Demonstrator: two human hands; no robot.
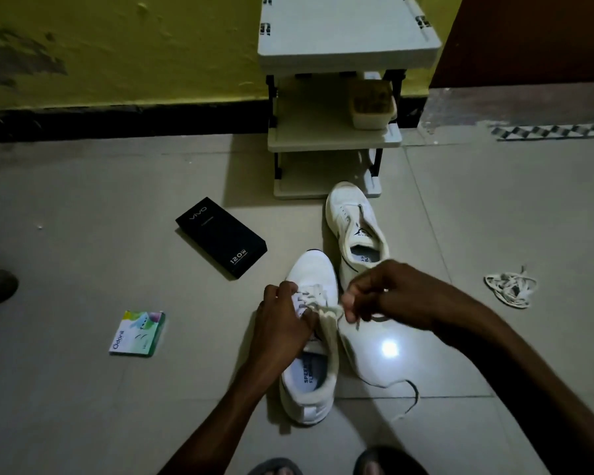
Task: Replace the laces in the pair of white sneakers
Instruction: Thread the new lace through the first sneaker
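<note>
Pinching the lace (328, 315) just beside the near sneaker (311, 269), the right hand (378, 296) may jerk it from its eyelets; the left hand (280, 323) grips the upper.

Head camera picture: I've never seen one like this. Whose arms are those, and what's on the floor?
The camera is worn on a person's head and looks down, so both arms are that person's own. There is no machine here. The left hand holds the near sneaker at its eyelets. The right hand pinches a cream lace coming from them. On the tiled floor lie a second sneaker, which appears unlaced, a loose lace bundle to the right, and a black box and a small green packet to the left. A white shelf rack stands by the wall.
</note>
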